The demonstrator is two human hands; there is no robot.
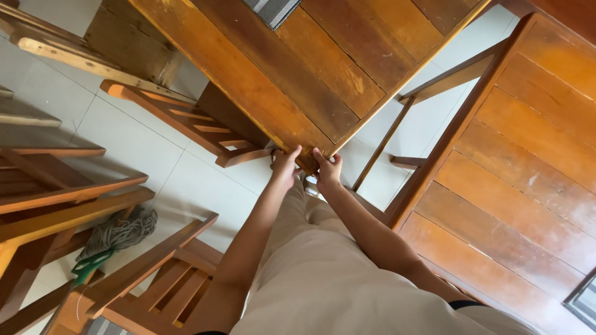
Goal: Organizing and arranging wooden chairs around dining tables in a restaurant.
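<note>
Over white tiles, both hands, left hand (pixel 284 166) and right hand (pixel 328 167), grip the table (pixel 298 68) corner.

The floor (pixel 143 155) is showing as pale, glossy square tiles with thin grout lines, and it is reflecting soft daylight. Several wooden slatted chairs are standing on it: one (pixel 186 118) is sitting just beside the table's edge, another (pixel 161 273) is occupying the lower left, and more (pixel 56 192) are crowding the left border. A grey string mop head with a green fitting (pixel 115 236) is lying on the tiles between those chairs. A second surface of broad, reddish-brown planks (pixel 528 186) is filling the right side, its finish showing wear. A dark-framed window corner (pixel 583 301) is appearing at the lower right edge.
</note>
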